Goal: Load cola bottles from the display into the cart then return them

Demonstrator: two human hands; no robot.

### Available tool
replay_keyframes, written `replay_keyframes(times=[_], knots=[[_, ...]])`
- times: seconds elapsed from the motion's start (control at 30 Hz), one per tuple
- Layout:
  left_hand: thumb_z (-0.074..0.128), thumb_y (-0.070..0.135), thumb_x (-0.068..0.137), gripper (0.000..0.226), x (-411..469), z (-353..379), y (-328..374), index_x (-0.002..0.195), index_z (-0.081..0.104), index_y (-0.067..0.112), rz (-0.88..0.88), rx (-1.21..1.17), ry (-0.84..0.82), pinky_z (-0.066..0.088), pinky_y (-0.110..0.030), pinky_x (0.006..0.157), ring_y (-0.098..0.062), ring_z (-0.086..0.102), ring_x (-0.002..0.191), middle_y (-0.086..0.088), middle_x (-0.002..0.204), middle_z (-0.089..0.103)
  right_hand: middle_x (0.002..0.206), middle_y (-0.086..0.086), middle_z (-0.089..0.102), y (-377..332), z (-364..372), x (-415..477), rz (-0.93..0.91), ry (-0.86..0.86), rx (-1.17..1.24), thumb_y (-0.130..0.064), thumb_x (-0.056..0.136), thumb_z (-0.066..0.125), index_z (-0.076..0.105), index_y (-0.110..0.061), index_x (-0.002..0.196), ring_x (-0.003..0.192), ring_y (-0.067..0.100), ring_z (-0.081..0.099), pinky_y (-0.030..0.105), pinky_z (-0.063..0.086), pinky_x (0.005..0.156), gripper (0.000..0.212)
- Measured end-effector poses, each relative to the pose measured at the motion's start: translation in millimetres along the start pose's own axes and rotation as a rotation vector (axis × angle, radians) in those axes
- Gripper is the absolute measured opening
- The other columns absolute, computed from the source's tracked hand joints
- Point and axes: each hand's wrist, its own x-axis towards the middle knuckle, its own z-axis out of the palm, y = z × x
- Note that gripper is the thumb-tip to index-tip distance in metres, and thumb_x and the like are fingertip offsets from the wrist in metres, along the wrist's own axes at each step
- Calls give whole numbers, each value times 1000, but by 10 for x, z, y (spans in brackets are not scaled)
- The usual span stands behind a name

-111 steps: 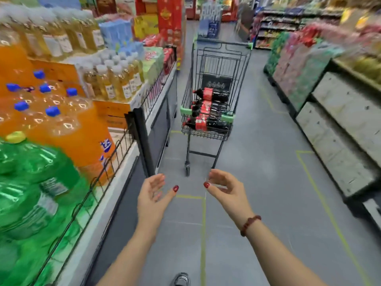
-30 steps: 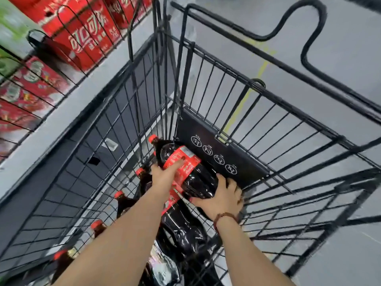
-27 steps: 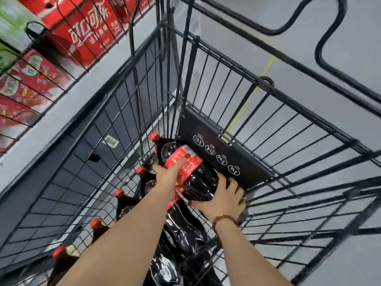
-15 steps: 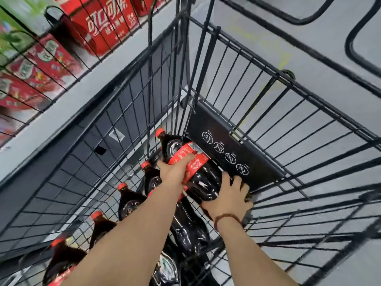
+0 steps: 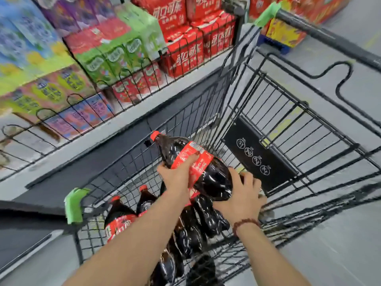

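Observation:
A large cola bottle (image 5: 214, 178) with a red cap and red label is raised above the black wire cart (image 5: 288, 120), its cap pointing up and left. My left hand (image 5: 175, 174) grips it around the label. My right hand (image 5: 241, 195) cups its dark base from the right. Several more cola bottles (image 5: 121, 215) lie in the cart's basket below, partly hidden by my forearms.
A display shelf (image 5: 115, 129) with a low wire fence runs along the left, stacked with red cola cartons (image 5: 185, 52) and green, pink and purple drink packs. The cart's handle (image 5: 321, 34) with green end caps is at top right. Grey floor lies to the right.
Both hands have lifted the top cola bottle up out of the pile in the cart. The view has swung up, bringing the display shelf into sight.

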Motion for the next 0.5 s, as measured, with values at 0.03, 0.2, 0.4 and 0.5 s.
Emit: replay_keyframes(times=[0.03,0.2,0.4,0.5], knots=[[88,15,64,86,-115,-105,93,127,31,24,37,-14,-5,57,-37,67,-14,61,58,-3,85,62,134,-5,33,-84,-62,-112,-28,26,18,-51,56,78,29,-41,139,122,21,27,50,35,96,97],[93,26,49,92,-749,-745,584,121,36,24,252,-104,-79,61,-45,74,-25,71,88,-7,108,66,129,-1,39,-538,-330,-767,-172,238,163,-51,53,82,40,-35,138,115,20,25,56,39,94,96],[81,14,73,71,-1620,-1847,1145,134,43,18,519,-164,-181,53,-27,55,-13,69,75,2,99,69,119,4,47,-1215,-588,-1647,-375,445,353,-39,43,86,52,-29,131,109,23,32,52,44,85,95],[74,16,75,46,-2029,-2491,1400,117,57,12,592,-215,-239,53,-24,51,-9,68,67,7,82,71,116,6,48,-1578,-661,-2115,-475,467,467,-38,38,89,55,-27,128,109,30,38,50,44,86,97]])
